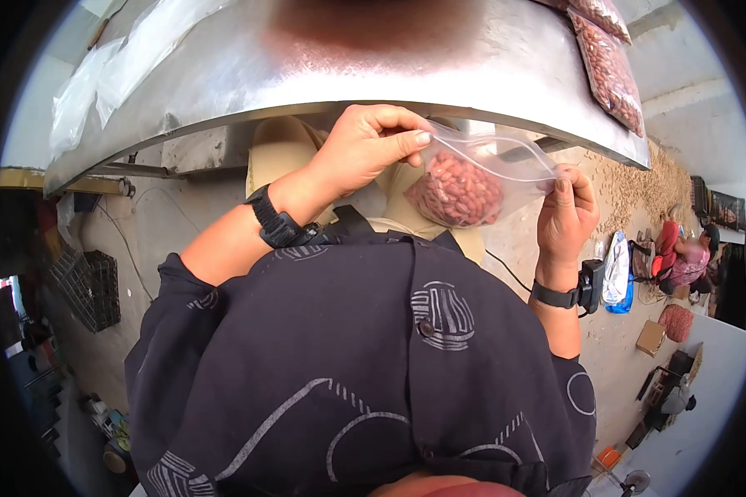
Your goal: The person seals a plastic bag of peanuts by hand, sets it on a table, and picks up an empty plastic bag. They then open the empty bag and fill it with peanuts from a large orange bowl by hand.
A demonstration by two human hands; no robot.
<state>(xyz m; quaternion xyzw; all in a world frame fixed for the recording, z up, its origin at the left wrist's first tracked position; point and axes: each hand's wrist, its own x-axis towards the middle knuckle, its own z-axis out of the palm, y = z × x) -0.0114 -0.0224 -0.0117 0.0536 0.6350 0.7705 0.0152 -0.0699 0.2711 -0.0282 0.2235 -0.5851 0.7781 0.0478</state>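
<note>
A clear zip bag [518, 170] with red-skinned peanuts [456, 190] in its lower part hangs between my two hands, over my lap. My left hand [381, 137] pinches one end of the zip edge between thumb and fingers. At the opposite end, my right hand [568, 203] grips the other top corner. The zip strip curves between them, and the peanuts are gathered toward the left side of the bag. Just beyond my hands runs the front edge of a metal table [340, 79].
Filled peanut bags [609, 74] lie at the table's right end, clear plastic bags [124, 62] at its left. A black crate [87, 290] stands on the floor at left. Farther right, a person [688, 261] sits low near sacks and loose peanuts [646, 186] on the floor.
</note>
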